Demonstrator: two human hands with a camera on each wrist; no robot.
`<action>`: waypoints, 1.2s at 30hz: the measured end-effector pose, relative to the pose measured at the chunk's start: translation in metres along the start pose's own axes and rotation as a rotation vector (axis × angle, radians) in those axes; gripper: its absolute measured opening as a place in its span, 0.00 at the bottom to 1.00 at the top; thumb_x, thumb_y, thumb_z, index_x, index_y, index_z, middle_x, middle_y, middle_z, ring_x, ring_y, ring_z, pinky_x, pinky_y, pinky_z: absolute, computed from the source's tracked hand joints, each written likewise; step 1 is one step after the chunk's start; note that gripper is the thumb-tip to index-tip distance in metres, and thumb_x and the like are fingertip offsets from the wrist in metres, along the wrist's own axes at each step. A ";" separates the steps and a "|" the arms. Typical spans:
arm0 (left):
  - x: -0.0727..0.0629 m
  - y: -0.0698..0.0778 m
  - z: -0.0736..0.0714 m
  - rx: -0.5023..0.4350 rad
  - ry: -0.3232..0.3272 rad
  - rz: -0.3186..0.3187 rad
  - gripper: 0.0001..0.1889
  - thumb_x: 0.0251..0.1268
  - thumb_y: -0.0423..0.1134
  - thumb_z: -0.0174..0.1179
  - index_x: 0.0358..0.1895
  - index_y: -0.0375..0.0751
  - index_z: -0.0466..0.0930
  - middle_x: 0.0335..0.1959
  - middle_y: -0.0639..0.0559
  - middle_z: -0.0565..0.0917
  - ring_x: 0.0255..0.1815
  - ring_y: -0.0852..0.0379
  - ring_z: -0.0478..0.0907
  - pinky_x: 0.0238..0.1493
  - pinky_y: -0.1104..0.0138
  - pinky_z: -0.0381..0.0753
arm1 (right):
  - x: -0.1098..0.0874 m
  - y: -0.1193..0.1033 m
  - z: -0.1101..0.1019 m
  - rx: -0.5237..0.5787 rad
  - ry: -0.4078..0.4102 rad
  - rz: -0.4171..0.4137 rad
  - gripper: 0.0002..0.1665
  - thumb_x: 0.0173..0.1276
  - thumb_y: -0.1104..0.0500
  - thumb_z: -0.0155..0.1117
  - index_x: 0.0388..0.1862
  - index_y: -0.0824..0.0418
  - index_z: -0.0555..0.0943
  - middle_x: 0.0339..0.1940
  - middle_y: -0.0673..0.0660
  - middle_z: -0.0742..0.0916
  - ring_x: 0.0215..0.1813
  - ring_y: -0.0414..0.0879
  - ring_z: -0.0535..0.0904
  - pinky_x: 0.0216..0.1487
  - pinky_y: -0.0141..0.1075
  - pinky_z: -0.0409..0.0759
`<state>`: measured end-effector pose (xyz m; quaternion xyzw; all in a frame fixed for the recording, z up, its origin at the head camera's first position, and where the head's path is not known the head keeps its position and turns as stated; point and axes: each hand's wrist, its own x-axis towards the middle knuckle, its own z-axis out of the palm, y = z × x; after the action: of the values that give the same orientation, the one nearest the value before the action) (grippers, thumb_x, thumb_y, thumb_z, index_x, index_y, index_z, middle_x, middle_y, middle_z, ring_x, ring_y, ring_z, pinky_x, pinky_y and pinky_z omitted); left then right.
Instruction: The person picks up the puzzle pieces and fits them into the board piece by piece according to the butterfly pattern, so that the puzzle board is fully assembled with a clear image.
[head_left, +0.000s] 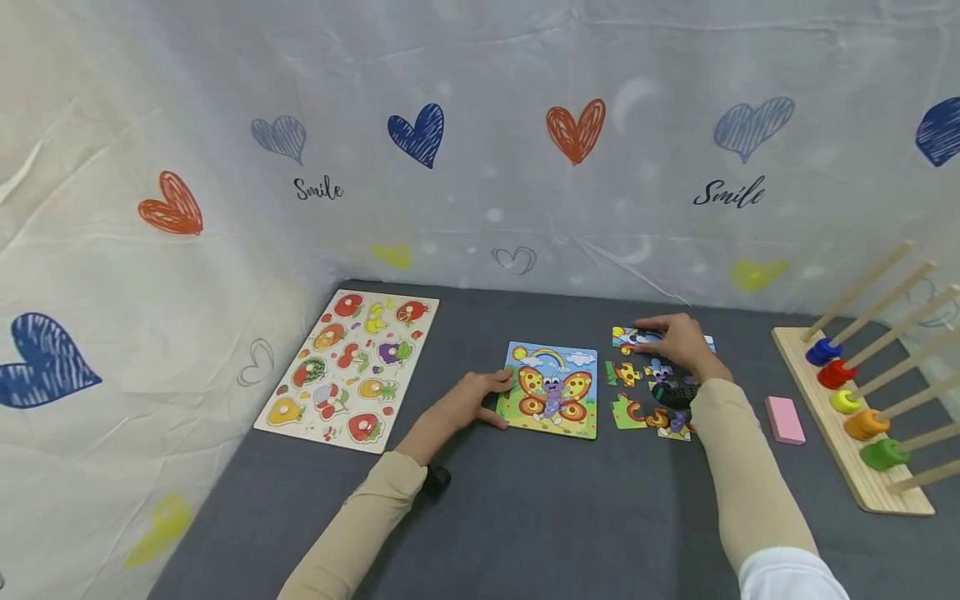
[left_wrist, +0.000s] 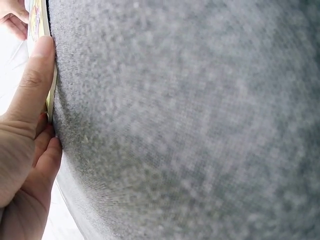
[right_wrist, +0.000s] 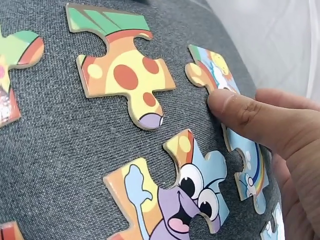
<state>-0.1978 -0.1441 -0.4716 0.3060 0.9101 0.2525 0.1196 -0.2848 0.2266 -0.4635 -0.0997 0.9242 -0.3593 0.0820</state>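
Note:
In the head view, my left hand (head_left: pixel 474 398) rests at the left edge of a square butterfly picture board (head_left: pixel 553 390). Its thumb and fingers touch that edge, spread apart. The left wrist view shows the thumb (left_wrist: pixel 37 70) along the edge of the board (left_wrist: pixel 51 97). At the back of a group of loose puzzle pieces, my right hand (head_left: pixel 678 343) pinches a rainbow-and-sky puzzle piece (right_wrist: pixel 235 132) between thumb and fingers. It lies flat on the cloth; the fingertips on its far side are hidden. Beside it are a pizza-patterned wing piece (right_wrist: pixel 127 67) and a smiling-face piece (right_wrist: pixel 172 200).
A fruit puzzle board (head_left: pixel 345 371) lies at the left. To the right are a pink block (head_left: pixel 785 420) and a wooden peg rack (head_left: pixel 855 425) with coloured rings and upright rods. A grey cloth (head_left: pixel 585 517) covers the table; a heart-print curtain (head_left: pixel 480 217) hangs behind.

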 end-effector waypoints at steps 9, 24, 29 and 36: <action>0.002 0.003 0.000 -0.004 -0.018 -0.034 0.40 0.47 0.43 0.73 0.65 0.33 0.68 0.71 0.42 0.63 0.71 0.45 0.60 0.65 0.58 0.69 | 0.000 -0.004 -0.001 0.000 0.043 -0.029 0.28 0.59 0.58 0.72 0.56 0.69 0.79 0.55 0.70 0.81 0.57 0.65 0.76 0.56 0.57 0.74; 0.000 0.003 0.000 -0.006 -0.013 -0.021 0.40 0.47 0.43 0.73 0.66 0.32 0.68 0.71 0.41 0.62 0.71 0.45 0.60 0.65 0.57 0.68 | -0.009 -0.006 0.004 0.454 0.006 0.044 0.29 0.62 0.59 0.70 0.61 0.68 0.75 0.57 0.70 0.80 0.43 0.33 0.83 0.43 0.27 0.81; 0.000 0.001 0.001 -0.008 -0.009 -0.020 0.40 0.47 0.43 0.73 0.65 0.32 0.68 0.71 0.40 0.62 0.71 0.44 0.60 0.65 0.57 0.68 | -0.014 -0.002 0.008 0.546 -0.020 -0.017 0.30 0.62 0.62 0.69 0.61 0.72 0.74 0.57 0.74 0.79 0.42 0.32 0.83 0.45 0.30 0.82; 0.000 0.002 0.001 -0.005 -0.005 -0.013 0.40 0.47 0.43 0.73 0.65 0.32 0.68 0.71 0.40 0.62 0.70 0.44 0.61 0.65 0.56 0.69 | -0.021 -0.002 0.015 0.604 -0.043 -0.055 0.30 0.62 0.64 0.69 0.61 0.74 0.72 0.59 0.74 0.77 0.45 0.32 0.82 0.46 0.32 0.82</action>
<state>-0.1962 -0.1426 -0.4719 0.3005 0.9111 0.2534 0.1240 -0.2609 0.2201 -0.4712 -0.1034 0.7706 -0.6177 0.1179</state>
